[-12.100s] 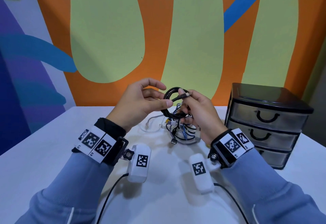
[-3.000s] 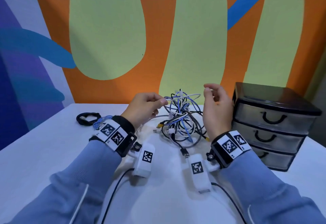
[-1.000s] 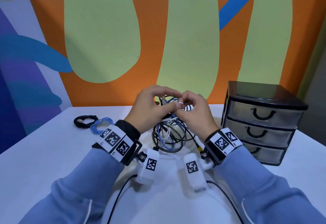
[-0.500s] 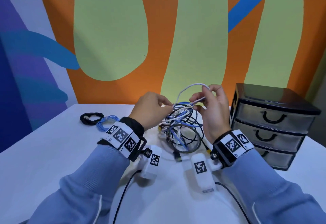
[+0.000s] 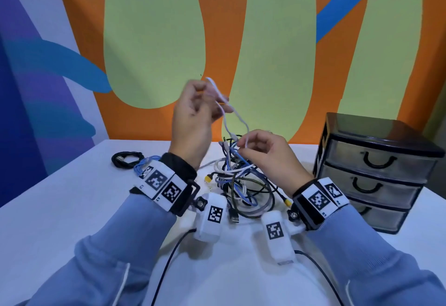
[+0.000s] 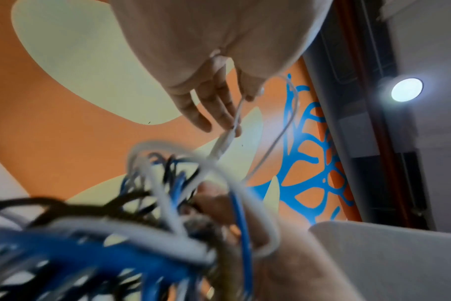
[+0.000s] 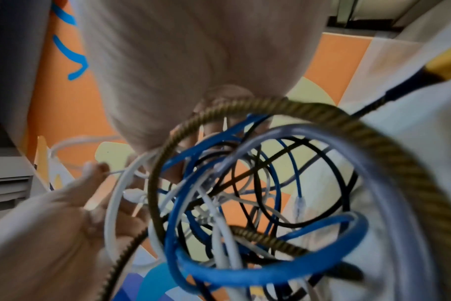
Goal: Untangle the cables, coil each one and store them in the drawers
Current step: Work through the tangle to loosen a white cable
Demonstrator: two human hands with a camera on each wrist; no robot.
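L hand (image 5: pixel 193 115) raised above the pile, thumb + fingers pinching a thin white cable (image 5: pixel 228 115); blurred, so exact grip is hard to read, but the wrist view shows the strand running along the fingertips (image 6: pixel 228 122). R hand (image 5: pixel 265 153) lower, just over the tangle (image 5: pixel 241 182), fingertips pinching the same white cable further down. Strand hangs in a loose loop between the two hands, lower end running into the tangle.

Progress, judged: early. Two coils lie at far left of the table (image 5: pixel 60 209), well apart from the pile: black coil (image 5: pixel 126 158) and blue coil (image 5: pixel 144 164), touching or nearly. Neither stored yet. White cable partly drawn out, not free. Rest is one knot: blue, black, white, a braided olive one, yellow-tipped plugs. Left to do: free white, coil it, work thru the rest, then load drawers.

Drawers (image 5: pixel 379 175): dark 3-tier unit at R edge of the table, all three shut, contents can't tell.

Surface white. Wall behind: orange w/ pale green shapes + blue streak, purple-blue at L.
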